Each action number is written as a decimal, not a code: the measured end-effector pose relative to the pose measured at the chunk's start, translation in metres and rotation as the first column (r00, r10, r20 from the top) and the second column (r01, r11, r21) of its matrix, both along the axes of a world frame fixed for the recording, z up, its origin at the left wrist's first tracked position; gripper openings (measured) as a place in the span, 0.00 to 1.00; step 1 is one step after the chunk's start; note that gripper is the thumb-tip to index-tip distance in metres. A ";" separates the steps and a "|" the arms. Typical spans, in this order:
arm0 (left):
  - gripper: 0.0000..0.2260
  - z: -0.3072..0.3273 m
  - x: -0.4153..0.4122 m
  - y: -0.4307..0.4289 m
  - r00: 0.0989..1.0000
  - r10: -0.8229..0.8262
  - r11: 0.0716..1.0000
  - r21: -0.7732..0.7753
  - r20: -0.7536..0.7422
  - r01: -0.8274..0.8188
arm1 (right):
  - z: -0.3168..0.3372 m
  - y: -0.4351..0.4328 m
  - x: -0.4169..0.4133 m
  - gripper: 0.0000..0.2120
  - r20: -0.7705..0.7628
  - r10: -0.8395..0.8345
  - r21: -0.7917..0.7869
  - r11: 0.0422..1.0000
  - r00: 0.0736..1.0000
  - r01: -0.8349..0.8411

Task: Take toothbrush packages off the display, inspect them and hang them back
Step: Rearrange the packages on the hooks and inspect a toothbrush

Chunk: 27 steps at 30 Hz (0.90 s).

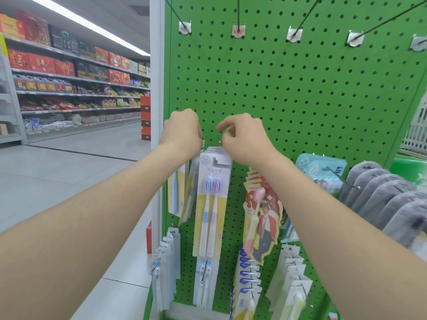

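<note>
Both hands are raised side by side at the middle of the frame, against the green pegboard (300,93). The toothbrush pack (211,204), with one blue and one purple brush, hangs straight below the gap between them. Its long axis runs vertically, and its top hole sits on a hook (216,158).

The right hand (245,139) is nearer, curled just above the pack's top edge. The left hand (182,132) is curled just left of it, over a yellow pack (176,190) on the neighbouring hook. Both hands show their backs, so I cannot tell whether the fingers pinch a card edge, a hook or nothing.

Any lift would probably have to come outward along the hook, toward the viewer, not upward.

More cards are stacked behind the front pack. Red packs with a pink brush (261,218) hang close on the right, under the right forearm, and could get brushed. Teal packs (323,167) and grey goods (381,192) lie further right. Bare hooks (238,19) jut out along the top. Store shelves (69,77) fill the upper left.
</note>
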<state>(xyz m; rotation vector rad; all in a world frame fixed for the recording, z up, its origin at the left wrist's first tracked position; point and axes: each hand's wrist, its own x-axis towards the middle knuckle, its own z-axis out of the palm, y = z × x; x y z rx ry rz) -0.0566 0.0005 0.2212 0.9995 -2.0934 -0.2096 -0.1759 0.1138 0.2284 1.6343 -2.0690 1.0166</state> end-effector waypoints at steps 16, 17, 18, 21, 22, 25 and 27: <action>0.14 -0.047 0.073 0.114 0.973 0.209 0.954 -0.197 -0.097 -0.224 | -0.120 0.085 0.077 0.11 -0.181 0.094 -0.270 0.952 0.979 -0.141; 0.15 -0.057 0.073 0.113 0.971 0.196 0.950 -0.218 -0.135 -0.222 | -0.132 0.088 0.077 0.10 -0.164 0.103 -0.253 0.957 0.981 -0.142; 0.16 -0.068 0.073 0.112 0.968 0.174 0.945 -0.244 -0.184 -0.216 | -0.144 0.091 0.078 0.10 -0.138 0.117 -0.239 0.960 0.983 -0.148; 0.15 -0.103 0.069 0.109 0.939 0.010 0.936 -0.326 -0.344 -0.130 | -0.176 0.099 0.078 0.10 -0.032 0.161 -0.188 0.968 0.986 -0.164; 0.14 -0.115 0.066 0.109 0.920 -0.071 0.931 -0.356 -0.386 -0.077 | -0.185 0.101 0.077 0.10 0.038 0.169 -0.146 0.976 0.985 -0.162; 0.13 -0.148 0.056 0.113 0.855 -0.288 0.907 -0.409 -0.430 0.100 | -0.211 0.108 0.073 0.11 0.342 0.219 -0.025 0.974 0.914 -0.224; 0.14 -0.167 0.047 0.116 0.824 -0.349 0.908 -0.378 -0.446 0.180 | -0.220 0.111 0.072 0.10 0.480 0.266 -0.054 0.960 0.836 -0.274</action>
